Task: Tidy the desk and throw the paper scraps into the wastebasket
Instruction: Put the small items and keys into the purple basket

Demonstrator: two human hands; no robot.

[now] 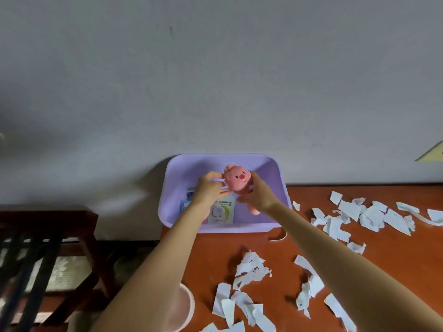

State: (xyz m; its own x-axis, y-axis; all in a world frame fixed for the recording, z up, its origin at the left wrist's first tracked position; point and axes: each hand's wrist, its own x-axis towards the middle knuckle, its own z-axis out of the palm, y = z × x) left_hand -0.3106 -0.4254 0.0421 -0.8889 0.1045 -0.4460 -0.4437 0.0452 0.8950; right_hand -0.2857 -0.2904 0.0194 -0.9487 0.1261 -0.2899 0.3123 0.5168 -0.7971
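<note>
Left grip [209,190] and right grip [258,194] both clasp one pink toy [238,179] over one purple basket [239,228]

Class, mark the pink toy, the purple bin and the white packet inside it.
pink toy [238,179], head view, on its face.
purple bin [273,179], head view, on its right wall.
white packet [221,212], head view, on its printed front.

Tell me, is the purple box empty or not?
Not empty: a white packet lies in the purple box, and the left hand and right hand hold a pink toy over it.
</note>
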